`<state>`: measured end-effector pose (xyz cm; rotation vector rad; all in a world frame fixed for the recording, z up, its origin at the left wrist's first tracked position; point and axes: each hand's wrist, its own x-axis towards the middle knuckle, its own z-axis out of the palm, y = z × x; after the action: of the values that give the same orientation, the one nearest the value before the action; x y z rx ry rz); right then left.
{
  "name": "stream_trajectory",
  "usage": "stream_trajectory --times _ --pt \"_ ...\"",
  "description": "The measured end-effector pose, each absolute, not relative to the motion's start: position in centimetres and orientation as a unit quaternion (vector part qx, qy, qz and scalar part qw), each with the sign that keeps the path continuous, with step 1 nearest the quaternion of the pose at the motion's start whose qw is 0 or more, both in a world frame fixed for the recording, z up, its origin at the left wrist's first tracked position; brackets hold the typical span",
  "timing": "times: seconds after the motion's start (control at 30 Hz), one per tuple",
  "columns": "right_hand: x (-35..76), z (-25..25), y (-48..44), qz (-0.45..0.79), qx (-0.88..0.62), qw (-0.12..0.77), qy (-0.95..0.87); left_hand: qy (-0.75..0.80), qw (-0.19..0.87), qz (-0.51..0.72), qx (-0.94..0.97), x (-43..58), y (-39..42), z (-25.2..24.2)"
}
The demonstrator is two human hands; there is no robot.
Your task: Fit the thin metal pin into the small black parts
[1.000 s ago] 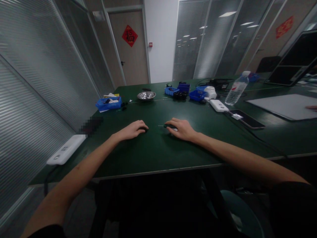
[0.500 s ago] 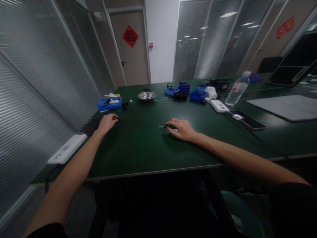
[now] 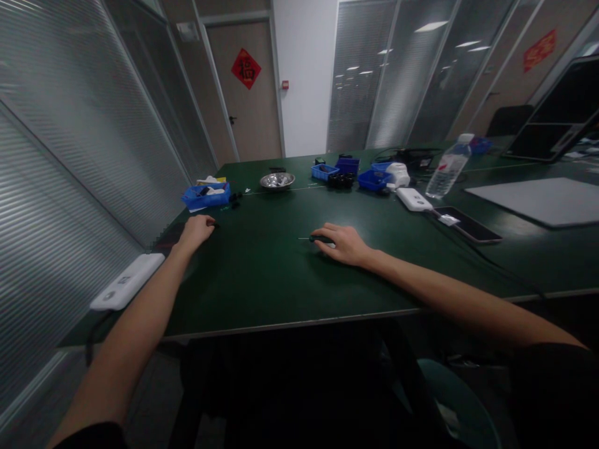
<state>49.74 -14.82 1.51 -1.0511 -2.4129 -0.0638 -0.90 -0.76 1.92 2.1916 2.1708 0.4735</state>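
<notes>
My right hand (image 3: pixel 340 242) rests on the green table (image 3: pixel 262 280), fingers curled over a small screwdriver (image 3: pixel 312 238) whose thin metal tip points left. My left hand (image 3: pixel 196 229) reaches out to the table's left side, fingers closed on a small dark object that I cannot make out, just in front of a blue bin (image 3: pixel 206 194) holding small parts. A dark flat item lies under and beside that hand.
A white power strip (image 3: pixel 126 282) lies at the left edge. At the back stand a metal bowl (image 3: pixel 277 180), more blue bins (image 3: pixel 372 179), a water bottle (image 3: pixel 447 167), a white device (image 3: pixel 413 200), a phone (image 3: pixel 468 224) and a grey mat (image 3: pixel 538 199).
My left hand has moved from the table's middle, near the right hand, out to the left in front of the blue bin. The right hand has stayed put.
</notes>
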Motion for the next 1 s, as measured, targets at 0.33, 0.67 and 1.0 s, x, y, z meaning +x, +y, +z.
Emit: stream_trajectory --times 0.33,0.67,1.0 --pt "49.83 1.16 -14.58 -0.036 -0.386 0.244 -0.889 0.712 0.029 0.196 0.674 -1.34 -1.10 1.88" --pt "49.69 1.60 -14.87 -0.018 -0.379 0.244 -0.893 0.707 0.047 0.223 0.669 -1.27 -1.38 1.85" --pt "49.67 1.63 -14.94 -0.017 -0.380 0.236 -0.894 0.698 0.028 0.203 0.687 -0.66 -1.80 2.17"
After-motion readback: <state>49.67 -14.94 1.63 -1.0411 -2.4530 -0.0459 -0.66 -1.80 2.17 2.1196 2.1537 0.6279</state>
